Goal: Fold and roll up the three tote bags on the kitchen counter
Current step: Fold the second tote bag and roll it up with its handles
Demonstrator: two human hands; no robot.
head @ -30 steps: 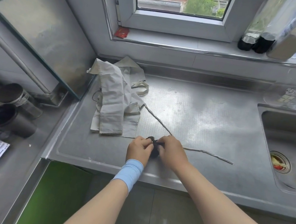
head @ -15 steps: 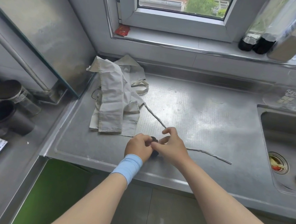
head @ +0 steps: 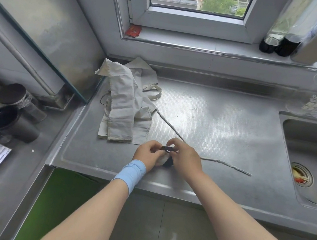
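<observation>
— Now, the hands: what do you record?

— From my remote feed, both meet near the front edge of the counter (head: 223, 128). The left hand (head: 148, 154) is curled round a small roll (head: 165, 161) of pale and dark cloth, gripping it from its left side. The right hand (head: 186, 157) closes in from the other side. Its thumb and forefinger pinch a dark band (head: 167, 148) at the top of the roll. A blue wristband (head: 132, 173) sits on the left wrist.

— And is the roll on the steel?

— I note it sits low between the two hands, at or just above the surface. I cannot tell whether it touches.

— The remaining bags?

— A pale pile (head: 124, 113) lies flat to the rear left of the hands, near but apart from them. A strap (head: 170, 124) runs from the pile toward the right hand and passes out of sight behind its fingers. A pale strip of the same kind trails right from that hand, toward the sink (head: 312, 138). I cannot confirm whether either hand holds the strap.
</observation>
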